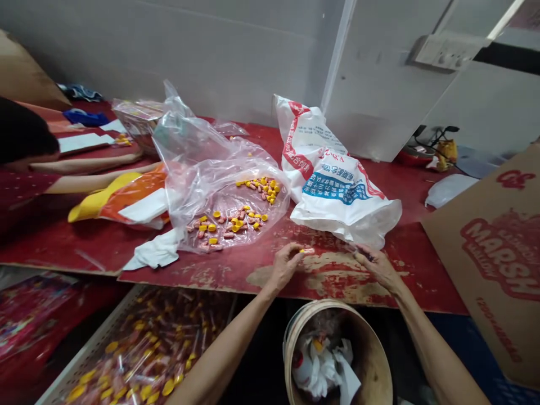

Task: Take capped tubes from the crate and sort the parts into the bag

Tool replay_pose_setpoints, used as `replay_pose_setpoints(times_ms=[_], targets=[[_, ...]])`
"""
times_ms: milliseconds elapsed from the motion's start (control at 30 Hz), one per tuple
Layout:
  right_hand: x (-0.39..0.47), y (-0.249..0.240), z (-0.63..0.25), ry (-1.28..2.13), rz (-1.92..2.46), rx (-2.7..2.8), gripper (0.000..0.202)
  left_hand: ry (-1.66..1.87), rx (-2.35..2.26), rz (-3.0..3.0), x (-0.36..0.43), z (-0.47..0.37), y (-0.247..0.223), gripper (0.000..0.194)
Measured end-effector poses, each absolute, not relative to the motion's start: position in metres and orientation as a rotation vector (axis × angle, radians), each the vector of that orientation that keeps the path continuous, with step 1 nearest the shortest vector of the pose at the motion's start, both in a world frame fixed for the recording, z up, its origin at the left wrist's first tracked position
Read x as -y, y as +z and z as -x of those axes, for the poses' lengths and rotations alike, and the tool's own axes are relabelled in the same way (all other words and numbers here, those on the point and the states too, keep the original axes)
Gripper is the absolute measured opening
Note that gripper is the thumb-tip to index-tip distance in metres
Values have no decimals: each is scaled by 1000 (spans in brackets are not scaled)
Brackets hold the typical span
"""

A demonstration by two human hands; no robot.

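Above the table's front edge, my left hand pinches a small pink piece with a yellow cap between thumb and fingertips. My right hand is closed beside the lower edge of the white printed sack; what sits in its fingers is too blurred to name. To the left of my hands lies a clear plastic bag with many pink pieces and yellow caps spread inside it.
Below the edge stand a bucket of scraps and a white crate of capped tubes. A carton stands right. At left, another person's arm reaches over an orange-yellow packet. A crumpled white cloth lies near the clear bag.
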State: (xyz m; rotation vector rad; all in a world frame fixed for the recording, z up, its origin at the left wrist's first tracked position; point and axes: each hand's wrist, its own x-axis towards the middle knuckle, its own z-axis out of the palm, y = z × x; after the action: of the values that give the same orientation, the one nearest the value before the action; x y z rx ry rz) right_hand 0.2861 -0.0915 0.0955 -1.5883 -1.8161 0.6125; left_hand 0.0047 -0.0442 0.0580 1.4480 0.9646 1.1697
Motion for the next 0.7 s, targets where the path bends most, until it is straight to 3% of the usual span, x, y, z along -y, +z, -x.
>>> replay_pose_setpoints(times_ms=[133, 333, 700], targets=[[97, 107, -249, 741, 1449, 2064, 40, 1128, -876, -1235, 62, -23, 71, 21], [93, 106, -222, 668, 1383, 2190, 37, 1158, -864, -1033, 73, -26, 75, 29], [90, 106, -191, 259, 1450, 2429, 26, 1261, -883, -872, 83, -32, 69, 24]])
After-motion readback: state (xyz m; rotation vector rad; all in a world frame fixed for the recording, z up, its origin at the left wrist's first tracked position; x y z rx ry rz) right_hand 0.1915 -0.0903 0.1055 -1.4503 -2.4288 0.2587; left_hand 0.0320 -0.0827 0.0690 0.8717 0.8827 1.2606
